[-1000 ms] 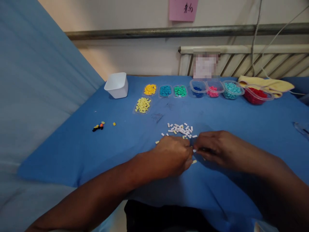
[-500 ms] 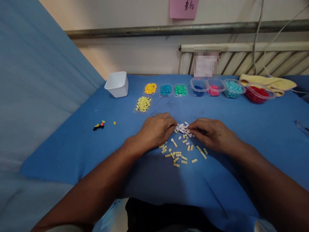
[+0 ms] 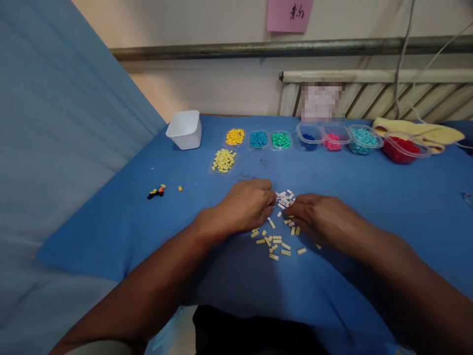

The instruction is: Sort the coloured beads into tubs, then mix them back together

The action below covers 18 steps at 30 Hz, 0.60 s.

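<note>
The wall paper (image 3: 322, 102) is blurred beyond reading.

We see a blue curtain (image 3: 66, 123) on the left and a pink note (image 3: 288, 22) on the wall above a metal pipe (image 3: 221, 51). A cable (image 3: 400, 69) hangs in front of the radiator (image 3: 369, 101), and so does a blurred-out sheet (image 3: 321, 103). Towards the back of the blue-covered desk (image 3: 111, 222) we have a white tub (image 3: 185, 138), then a row of clear containers with yellow pieces (image 3: 235, 137), teal pieces (image 3: 258, 140), green pieces (image 3: 281, 140), dark blue pieces (image 3: 308, 140), pink pieces (image 3: 332, 143), turquoise pieces (image 3: 364, 136) and red pieces (image 3: 401, 150). Pale yellow pieces (image 3: 223, 160) fill another container nearer us. Behind the red ones we see a yellow cloth (image 3: 424, 130). On the left lies a small dark-and-bright cluster (image 3: 157, 192), black, yellow and orange, with a single yellow piece (image 3: 180, 188) near it.
</note>
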Each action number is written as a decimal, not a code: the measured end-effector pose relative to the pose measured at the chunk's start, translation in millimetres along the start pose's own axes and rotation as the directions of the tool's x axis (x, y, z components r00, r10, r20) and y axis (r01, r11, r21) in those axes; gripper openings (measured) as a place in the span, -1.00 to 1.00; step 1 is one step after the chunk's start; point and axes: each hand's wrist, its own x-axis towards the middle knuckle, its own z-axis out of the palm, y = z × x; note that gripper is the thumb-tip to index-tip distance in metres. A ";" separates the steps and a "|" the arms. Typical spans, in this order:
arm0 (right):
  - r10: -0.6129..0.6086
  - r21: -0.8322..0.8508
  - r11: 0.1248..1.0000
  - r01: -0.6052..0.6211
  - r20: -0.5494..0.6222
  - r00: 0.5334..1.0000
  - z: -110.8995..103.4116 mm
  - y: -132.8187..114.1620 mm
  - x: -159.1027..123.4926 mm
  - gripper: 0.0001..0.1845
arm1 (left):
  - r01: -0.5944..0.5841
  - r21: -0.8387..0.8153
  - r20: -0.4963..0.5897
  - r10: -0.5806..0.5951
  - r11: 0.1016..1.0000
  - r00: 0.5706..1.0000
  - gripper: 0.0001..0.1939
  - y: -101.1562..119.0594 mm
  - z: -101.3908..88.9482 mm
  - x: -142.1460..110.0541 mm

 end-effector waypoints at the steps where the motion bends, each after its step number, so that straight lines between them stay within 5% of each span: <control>1: 0.005 -0.014 1.000 -0.005 0.002 1.000 0.3 0.5 -1.1 -0.79 | -0.020 -0.007 0.005 0.020 1.000 1.000 -0.79 -0.5 -0.2 0.8; 11: 0.052 -0.149 0.988 -0.046 0.041 0.998 -2.6 1.8 2.4 -0.78 | -0.054 -0.077 -0.023 0.052 0.996 0.998 -0.77 3.2 -4.5 3.2; 18: -0.059 0.131 0.991 0.037 0.172 0.983 -21.8 -13.8 -20.5 -0.77 | -0.211 -0.161 0.103 0.229 0.964 0.968 -0.93 20.0 -10.9 -15.5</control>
